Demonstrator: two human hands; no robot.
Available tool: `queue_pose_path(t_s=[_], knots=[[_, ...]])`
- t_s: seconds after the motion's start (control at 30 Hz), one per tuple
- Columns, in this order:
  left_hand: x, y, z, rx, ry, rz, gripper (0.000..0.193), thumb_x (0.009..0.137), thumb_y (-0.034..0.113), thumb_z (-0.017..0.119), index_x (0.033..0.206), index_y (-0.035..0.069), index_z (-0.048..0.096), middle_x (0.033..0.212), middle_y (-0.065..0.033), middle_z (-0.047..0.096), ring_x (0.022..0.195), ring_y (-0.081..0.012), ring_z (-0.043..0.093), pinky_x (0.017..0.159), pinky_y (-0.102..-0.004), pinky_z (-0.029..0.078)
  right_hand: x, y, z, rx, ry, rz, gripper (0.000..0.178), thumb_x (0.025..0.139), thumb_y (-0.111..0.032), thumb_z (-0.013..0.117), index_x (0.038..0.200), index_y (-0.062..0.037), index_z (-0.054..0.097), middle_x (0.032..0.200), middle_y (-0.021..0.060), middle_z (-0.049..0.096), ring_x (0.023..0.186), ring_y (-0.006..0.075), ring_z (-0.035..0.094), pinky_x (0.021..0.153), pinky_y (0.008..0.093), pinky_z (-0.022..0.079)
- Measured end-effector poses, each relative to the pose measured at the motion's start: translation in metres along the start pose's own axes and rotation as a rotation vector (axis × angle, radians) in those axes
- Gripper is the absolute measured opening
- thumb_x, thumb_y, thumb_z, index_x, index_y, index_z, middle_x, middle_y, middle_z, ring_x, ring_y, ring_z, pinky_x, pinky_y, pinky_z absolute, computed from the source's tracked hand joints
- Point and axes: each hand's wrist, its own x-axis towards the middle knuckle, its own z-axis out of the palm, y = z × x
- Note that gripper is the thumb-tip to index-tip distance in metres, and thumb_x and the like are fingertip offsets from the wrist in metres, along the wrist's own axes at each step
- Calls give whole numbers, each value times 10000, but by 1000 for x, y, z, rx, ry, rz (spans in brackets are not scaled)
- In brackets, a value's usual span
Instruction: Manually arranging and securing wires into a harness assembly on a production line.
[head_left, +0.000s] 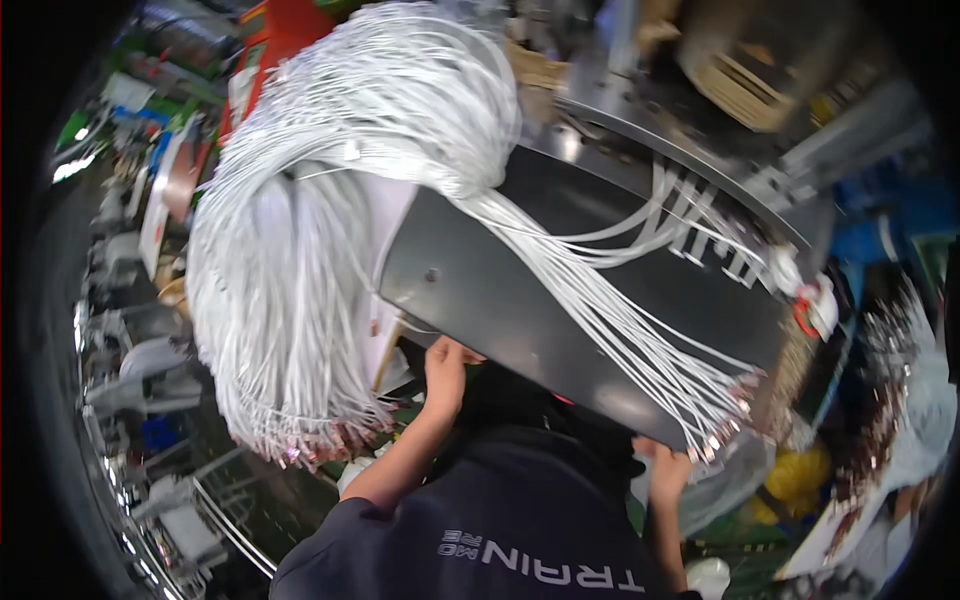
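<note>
A thick mass of white cables [300,260] hangs over the left end of a dark grey work surface [450,280], with coppery metal ends [320,440] at the bottom. From it, a smaller bunch of white cables [560,270] fans across the surface to coppery ends [720,430] at the near right edge. My left hand [447,375] is at the near edge of the surface, its fingers curled in and partly hidden; what they hold does not show. Close to the ends of the smaller bunch, my right hand [668,470] is below the edge, its fingers blurred and mostly hidden.
A curved metal machine part [660,130] overhangs the far side, with several white cables and connectors [700,245] below it. A beige housing [740,80] is at the far right. Clear plastic and a yellow item [800,480] lie right. Metal racks [190,530] are at left.
</note>
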Motion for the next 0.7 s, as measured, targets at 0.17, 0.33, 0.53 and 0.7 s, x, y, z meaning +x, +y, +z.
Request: queue_pose_path(t_s=[0.17,0.33,0.53,0.7], knots=[[-60,10,47,231,-570,331,265,1010,239,605,910,10,695,856,-91,722,776,-220,682,720,-322,530,-25,-95,23,-217,-877,-130,271,1025,-142,558,1173,34,701,1217,122,712,1007,177,687,877,313,542],[-78,90,93,439,-853,1094,443,800,434,804,1036,70,714,1033,-102,715,964,-271,693,816,-402,538,12,-185,-5,-276,-447,-800,238,930,-152,674,1113,-17,747,1232,158,690,1095,297,660,978,408,501],[-44,142,207,840,-864,1397,792,823,495,763,1433,67,497,1369,-171,559,1346,-365,490,1181,-564,315,113,-225,-8,-765,197,-1225,174,898,-144,681,1017,-62,778,1177,187,689,1077,369,649,967,439,493],[10,201,141,1097,-859,1201,498,756,-1,632,1252,24,605,1295,-168,591,1252,-348,554,1110,-423,435,61,-167,-91,-153,771,-1014,223,933,-100,541,839,18,706,879,91,707,835,195,690,770,342,546]])
